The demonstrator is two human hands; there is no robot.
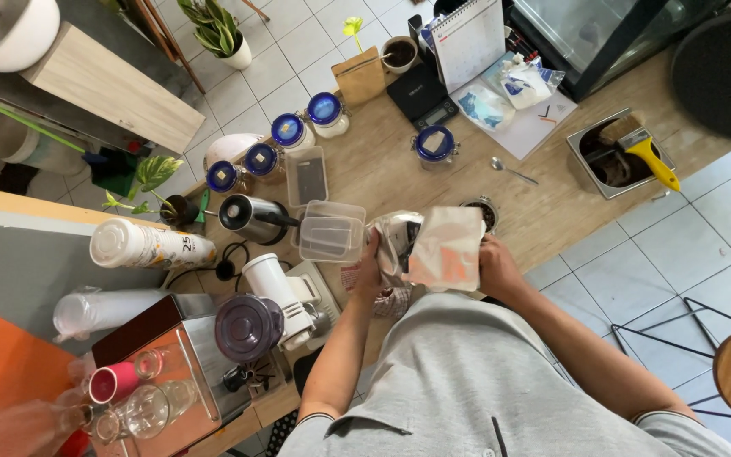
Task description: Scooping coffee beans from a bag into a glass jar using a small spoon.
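Just in front of the small metal cup (pixel 484 210) standing on the wooden counter (pixel 382 161), a person seen from above is holding a silvery foil bag (pixel 437 247) with both hands. The left hand (pixel 371 269) is closing its fingers around the bag's crumpled end, on the side away from the cup; the right hand (pixel 496 264) is gripping the opposite edge, directly below the cup and nearer to it. The bag's long axis is running from hand to hand, roughly level, with one end lying almost over the cup; whether that end is open cannot be told. Left of the cup, two clear plastic tubs (pixel 330 230) are sitting stacked, with one more clear lidded box (pixel 306 176) beyond them. Five jars with blue lids (pixel 325 108) are standing on the counter: four in a curved row up and left of the cup, one straight above it. One spoon (pixel 511 170) is lying just above the cup, and one black scale (pixel 420 95) farther beyond.
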